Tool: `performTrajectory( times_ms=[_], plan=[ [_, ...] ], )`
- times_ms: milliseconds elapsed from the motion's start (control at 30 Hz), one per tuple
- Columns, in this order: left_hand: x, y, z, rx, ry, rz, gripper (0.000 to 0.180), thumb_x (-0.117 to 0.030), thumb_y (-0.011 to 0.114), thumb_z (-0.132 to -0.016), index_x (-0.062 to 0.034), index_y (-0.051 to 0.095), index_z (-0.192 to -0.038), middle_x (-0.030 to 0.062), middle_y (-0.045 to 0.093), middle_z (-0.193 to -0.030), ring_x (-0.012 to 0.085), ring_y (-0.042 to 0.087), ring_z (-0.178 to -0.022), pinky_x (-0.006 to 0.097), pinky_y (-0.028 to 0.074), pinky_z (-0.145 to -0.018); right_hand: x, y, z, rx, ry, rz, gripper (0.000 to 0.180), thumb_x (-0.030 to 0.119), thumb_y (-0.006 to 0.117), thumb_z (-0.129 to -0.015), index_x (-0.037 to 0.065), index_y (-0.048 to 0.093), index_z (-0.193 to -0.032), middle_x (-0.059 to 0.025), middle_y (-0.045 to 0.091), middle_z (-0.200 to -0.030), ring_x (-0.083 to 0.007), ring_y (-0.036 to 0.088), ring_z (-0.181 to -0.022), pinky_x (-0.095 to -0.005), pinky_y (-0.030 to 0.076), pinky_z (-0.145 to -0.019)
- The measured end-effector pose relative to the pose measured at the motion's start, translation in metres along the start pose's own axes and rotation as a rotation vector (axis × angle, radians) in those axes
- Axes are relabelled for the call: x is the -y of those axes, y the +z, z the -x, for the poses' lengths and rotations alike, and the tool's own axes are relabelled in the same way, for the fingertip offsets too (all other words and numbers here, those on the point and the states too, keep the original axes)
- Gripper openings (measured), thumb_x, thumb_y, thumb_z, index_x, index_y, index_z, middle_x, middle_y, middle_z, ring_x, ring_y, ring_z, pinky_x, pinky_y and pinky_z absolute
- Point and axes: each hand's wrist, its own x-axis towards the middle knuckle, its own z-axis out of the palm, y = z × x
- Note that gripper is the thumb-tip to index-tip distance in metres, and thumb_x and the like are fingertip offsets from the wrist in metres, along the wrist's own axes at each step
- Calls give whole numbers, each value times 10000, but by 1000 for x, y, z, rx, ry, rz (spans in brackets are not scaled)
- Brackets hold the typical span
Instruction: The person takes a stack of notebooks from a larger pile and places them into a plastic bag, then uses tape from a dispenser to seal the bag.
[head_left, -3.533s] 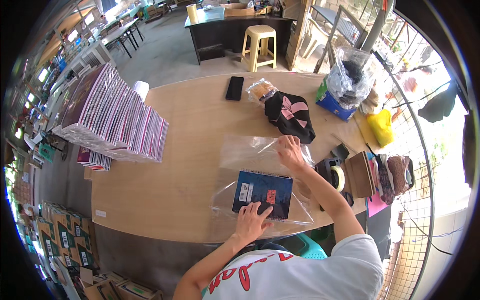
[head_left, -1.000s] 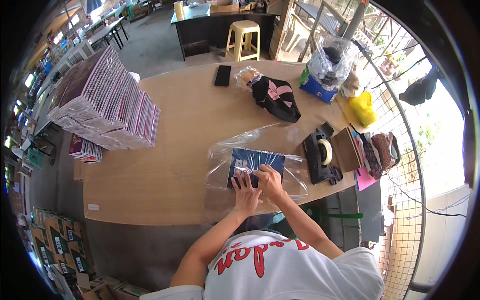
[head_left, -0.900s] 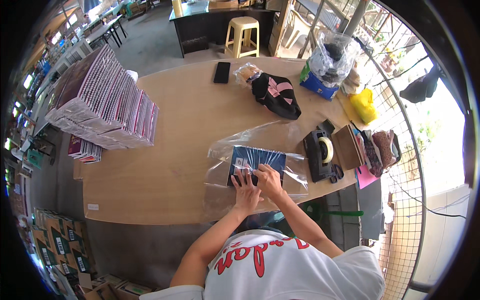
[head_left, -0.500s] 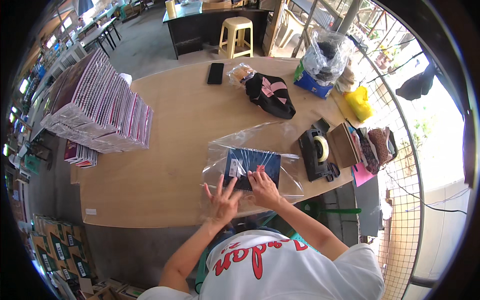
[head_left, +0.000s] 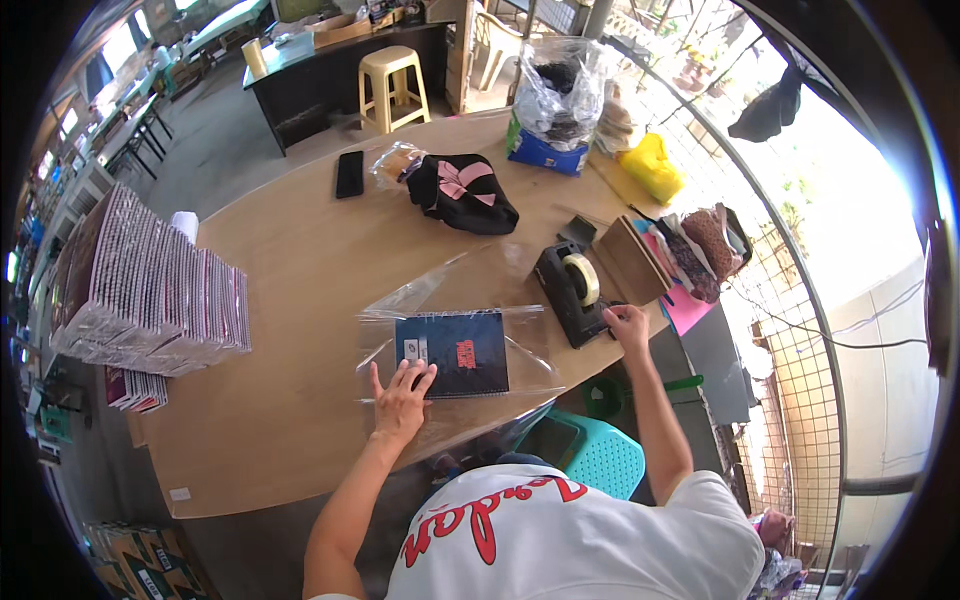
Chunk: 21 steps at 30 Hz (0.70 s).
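A dark blue spiral notebook [head_left: 470, 355] with a red print lies on a clear plastic sheet [head_left: 535, 350] near the table's front edge. My left hand [head_left: 400, 405] rests with spread fingers on the notebook's lower left corner and the plastic beside it. Off to the right, my right hand [head_left: 627, 328] has its thumb and fingertips pinched together at the near end of a black tape dispenser [head_left: 562, 300]. A roll of pale tape [head_left: 582, 278] sits in the dispenser. Whatever the pinched fingers hold is too small and partly covered to make out.
A tall stack of spiral notebooks [head_left: 150, 290] stands at the left. Farther back lie a phone [head_left: 350, 174], a black and pink bag [head_left: 465, 192] and a plastic-wrapped bundle [head_left: 560, 110]. A brown box [head_left: 635, 260] stands beyond the dispenser; a teal stool [head_left: 600, 455] is below the table edge.
My right hand has left the notebook and reached right to the tape dispenser. My left hand stays at the notebook's lower left. The whole view has turned somewhat to the right.
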Motion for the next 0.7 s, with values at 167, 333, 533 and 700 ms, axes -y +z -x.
performTrajectory(
  times_ms=[167, 333, 533, 700],
  plan=[
    [1, -1, -3, 11, 13, -12, 647, -239, 760, -773, -247, 547, -1383, -9, 550, -1377, 213, 489, -1328, 669, 100, -1162, -9, -7, -32, 428, 452, -394, 199, 189, 773, -815, 3, 717, -768, 21, 520, -555, -69, 412, -457, -267, 273, -422],
    [4, -3, 4, 6, -13, -34, 655, -235, 768, -762, -246, 551, -1380, -12, 552, -1373, 212, 501, -1316, 673, 104, -1159, 17, -22, 26, 197, 415, -358, 197, 176, 748, -850, 5, 678, -782, -4, 574, -623, -101, 473, -478, -272, 350, -439],
    [4, 0, 1, -12, 13, -26, 654, -238, 779, -757, -252, 557, -1372, -17, 563, -1371, 205, 517, -1307, 676, 91, -1157, -38, 36, 83, 230, 1086, -1194, 195, 225, 638, -967, 55, 602, -879, -64, 579, -779, -210, 618, -658, -335, 521, -536],
    [8, 4, 3, -39, 9, -33, 656, -245, 783, -751, -257, 559, -1368, -18, 563, -1363, 207, 518, -1304, 677, 115, -1150, 88, 75, 125, 313, 306, -805, 381, -1, 595, -916, 43, 565, -1293, -81, 665, -763, -130, 617, -604, -268, 508, -507]
  ],
)
